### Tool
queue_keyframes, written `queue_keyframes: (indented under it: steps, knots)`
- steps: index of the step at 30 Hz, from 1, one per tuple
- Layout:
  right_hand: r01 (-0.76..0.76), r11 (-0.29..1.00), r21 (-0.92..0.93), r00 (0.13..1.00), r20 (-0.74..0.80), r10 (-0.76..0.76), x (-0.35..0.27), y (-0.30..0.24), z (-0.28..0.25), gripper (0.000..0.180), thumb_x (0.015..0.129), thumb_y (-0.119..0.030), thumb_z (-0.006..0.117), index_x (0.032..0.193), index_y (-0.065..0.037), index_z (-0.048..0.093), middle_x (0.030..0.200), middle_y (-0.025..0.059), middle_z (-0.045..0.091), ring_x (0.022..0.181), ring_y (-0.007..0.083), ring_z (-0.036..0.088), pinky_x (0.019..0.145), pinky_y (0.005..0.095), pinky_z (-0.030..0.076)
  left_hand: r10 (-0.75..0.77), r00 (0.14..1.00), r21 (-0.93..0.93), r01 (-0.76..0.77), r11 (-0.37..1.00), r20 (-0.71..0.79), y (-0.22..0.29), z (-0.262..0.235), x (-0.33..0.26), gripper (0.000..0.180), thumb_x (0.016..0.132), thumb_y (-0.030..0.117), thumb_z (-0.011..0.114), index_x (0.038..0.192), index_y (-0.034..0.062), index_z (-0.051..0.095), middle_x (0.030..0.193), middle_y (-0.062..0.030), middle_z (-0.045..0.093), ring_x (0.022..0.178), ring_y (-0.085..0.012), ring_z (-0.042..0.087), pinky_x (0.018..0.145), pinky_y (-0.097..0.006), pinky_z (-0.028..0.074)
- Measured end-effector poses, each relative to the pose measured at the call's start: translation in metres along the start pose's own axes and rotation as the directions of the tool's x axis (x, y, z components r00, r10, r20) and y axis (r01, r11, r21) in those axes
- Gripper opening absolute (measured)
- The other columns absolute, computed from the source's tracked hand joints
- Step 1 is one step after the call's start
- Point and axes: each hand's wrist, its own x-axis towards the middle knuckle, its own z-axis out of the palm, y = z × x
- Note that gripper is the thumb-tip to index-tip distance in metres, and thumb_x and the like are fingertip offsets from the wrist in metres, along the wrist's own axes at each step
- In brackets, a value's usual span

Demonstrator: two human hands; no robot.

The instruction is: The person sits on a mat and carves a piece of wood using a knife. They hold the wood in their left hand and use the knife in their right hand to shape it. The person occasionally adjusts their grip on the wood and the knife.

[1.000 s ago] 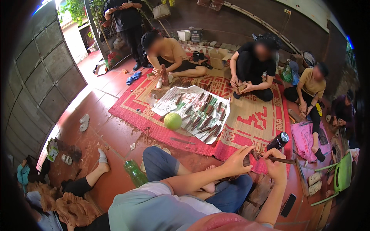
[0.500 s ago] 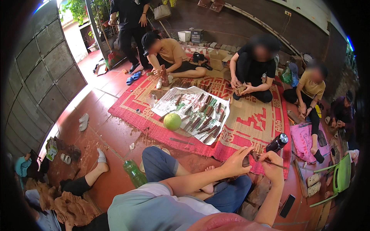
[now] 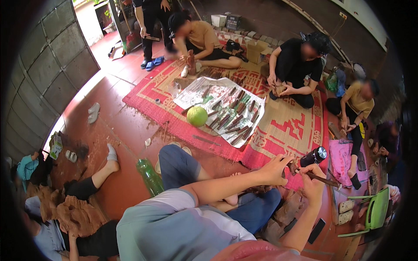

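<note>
My left hand (image 3: 275,170) is raised in front of my right knee, its fingers curled round a small dark brown wooden piece (image 3: 293,168). Just to its right, my right hand (image 3: 311,182) grips a slim carving tool (image 3: 324,179) with a dark shaft that points out to the lower right. The tool's inner end meets the wooden piece, partly hidden by my fingers. Ahead, many similar dark-handled carving tools (image 3: 235,117) lie in rows on a printed white sheet (image 3: 185,96). A round green fruit (image 3: 197,116) rests at the sheet's near left edge.
Beneath the sheet spreads a red and straw-coloured mat (image 3: 287,126). A black flask (image 3: 314,155) stands beyond my hands; a green bottle (image 3: 149,176) is left of my knee. A phone (image 3: 316,230) and green chair (image 3: 378,209) are at right. Several people sit around, some handling wood.
The tool in my right hand has swung so its outer end reaches farther right and shows more. The view has shifted slightly. A standing person's lowered hand now shows a flat object.
</note>
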Motion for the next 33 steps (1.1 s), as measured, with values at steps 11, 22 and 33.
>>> queue_keyframes:
  steps: [11, 22, 33]
  knots:
    - [0.018, 1.0, 0.025, 0.997, -0.076, -0.016, -0.007, -0.003, 0.001, 0.007, 0.076, 0.006, 0.064, 0.079, 0.002, 0.059, 0.074, 0.0081, 0.062, 0.069, 0.0123, 0.058, 0.062, 0.0259, 0.047, -0.028, 0.999, -0.059, 0.027, 0.998, -0.015, 0.008, 0.003, -0.001, 0.077, 0.064, 0.019, 0.073, 0.133, 0.0061, 0.039, 0.123, -0.0216, 0.046, 0.117, -0.0379, 0.044, 0.099, -0.041, 0.04]
    - [0.013, 0.964, 0.264, 0.989, -0.148, 0.027, -0.017, 0.014, 0.008, 0.008, 0.08, 0.001, 0.068, 0.08, 0.0, 0.06, 0.081, 0.0068, 0.065, 0.076, 0.0105, 0.061, 0.065, 0.0261, 0.048, -0.05, 0.998, -0.056, 0.049, 0.997, -0.026, 0.011, -0.001, 0.002, 0.072, 0.068, 0.011, 0.072, 0.134, 0.0098, 0.042, 0.123, -0.0156, 0.047, 0.115, -0.0296, 0.05, 0.098, -0.037, 0.041]
    - [0.118, 0.993, 0.032, 0.983, -0.148, -0.112, -0.012, 0.009, 0.012, 0.005, 0.078, 0.001, 0.068, 0.079, -0.001, 0.063, 0.078, 0.0078, 0.063, 0.07, 0.0137, 0.061, 0.062, 0.0274, 0.047, -0.021, 0.999, -0.049, 0.019, 0.999, -0.05, 0.005, 0.001, 0.003, 0.074, 0.067, 0.013, 0.072, 0.134, 0.0104, 0.041, 0.123, -0.0167, 0.047, 0.116, -0.032, 0.048, 0.098, -0.038, 0.041]
